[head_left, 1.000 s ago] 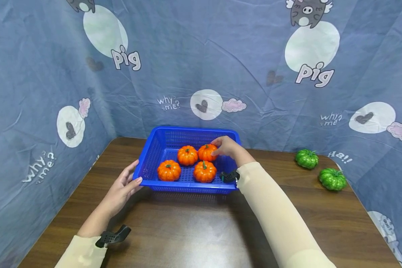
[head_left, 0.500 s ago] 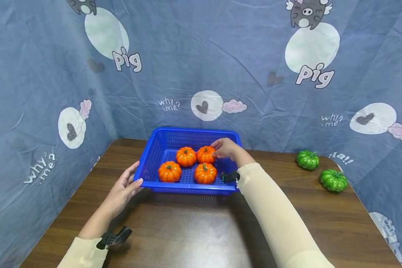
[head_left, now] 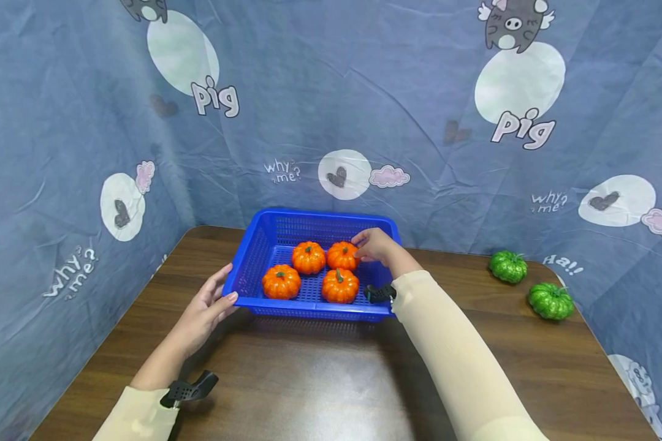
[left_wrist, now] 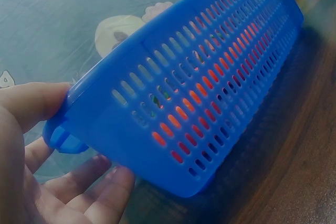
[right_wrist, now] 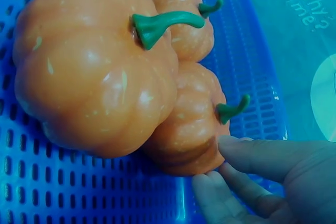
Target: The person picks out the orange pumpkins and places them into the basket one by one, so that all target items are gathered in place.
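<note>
A blue plastic basket (head_left: 320,304) with perforated walls stands on the table, holding several small orange pumpkins with green stems. My left hand (head_left: 201,315) grips its front left corner; the left wrist view puts the thumb on the rim and the fingers below, against the outer wall. Inside the basket, my right hand (head_left: 376,246) holds the back right pumpkin (head_left: 342,256) at its right side, with the thumb (right_wrist: 252,153) and fingers (right_wrist: 212,195) around its lower edge. Beside that one sit the back left pumpkin (head_left: 308,258), the front left pumpkin (head_left: 281,282) and the front right pumpkin (head_left: 339,286).
Two green pumpkins, a farther one (head_left: 508,266) and a nearer one (head_left: 550,301), lie at the right end of the brown wooden table (head_left: 309,380). A blue printed cloth (head_left: 287,122) hangs behind the table and along its sides.
The back two pumpkins slid slightly left in the basket, with my right hand at the right one. My left hand keeps its place on the corner. The head view shifted a little.
</note>
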Demonstrator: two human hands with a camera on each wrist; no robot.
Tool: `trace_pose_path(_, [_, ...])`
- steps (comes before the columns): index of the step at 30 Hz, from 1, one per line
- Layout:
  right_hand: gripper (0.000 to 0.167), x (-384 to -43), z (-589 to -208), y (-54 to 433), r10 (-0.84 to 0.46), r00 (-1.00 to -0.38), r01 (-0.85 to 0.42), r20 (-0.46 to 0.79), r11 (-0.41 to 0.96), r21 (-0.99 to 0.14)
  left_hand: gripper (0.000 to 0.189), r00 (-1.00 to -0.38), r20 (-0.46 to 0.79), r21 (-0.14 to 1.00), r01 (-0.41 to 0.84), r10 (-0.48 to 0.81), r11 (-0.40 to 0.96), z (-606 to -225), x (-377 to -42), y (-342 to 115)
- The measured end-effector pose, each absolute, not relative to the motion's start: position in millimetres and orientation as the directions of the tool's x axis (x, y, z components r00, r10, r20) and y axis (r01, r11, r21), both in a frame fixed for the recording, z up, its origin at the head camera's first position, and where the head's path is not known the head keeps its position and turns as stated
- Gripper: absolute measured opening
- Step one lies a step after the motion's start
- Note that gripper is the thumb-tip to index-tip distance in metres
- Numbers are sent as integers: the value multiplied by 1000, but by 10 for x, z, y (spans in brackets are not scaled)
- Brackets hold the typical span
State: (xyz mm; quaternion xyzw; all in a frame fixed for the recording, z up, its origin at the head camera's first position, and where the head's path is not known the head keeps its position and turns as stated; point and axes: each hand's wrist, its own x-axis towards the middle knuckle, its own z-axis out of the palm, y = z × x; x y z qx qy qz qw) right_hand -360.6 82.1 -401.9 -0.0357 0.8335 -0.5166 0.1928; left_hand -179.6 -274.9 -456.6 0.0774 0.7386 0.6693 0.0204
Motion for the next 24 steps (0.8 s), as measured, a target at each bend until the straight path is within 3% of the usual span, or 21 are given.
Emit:
trace_pose_path(14, [36, -3505, -3869, 895, -253, -936, 100, -244, 472, -876, 67, -988, 65, 992, 79, 139, 101, -4558, -1783, -2737])
trace_pose_path(24, [37, -3370, -3725, 1029, -304, -941, -14, -145, 464, -886, 66, -986, 76, 993, 89, 145, 79, -4554, -1794, -2732])
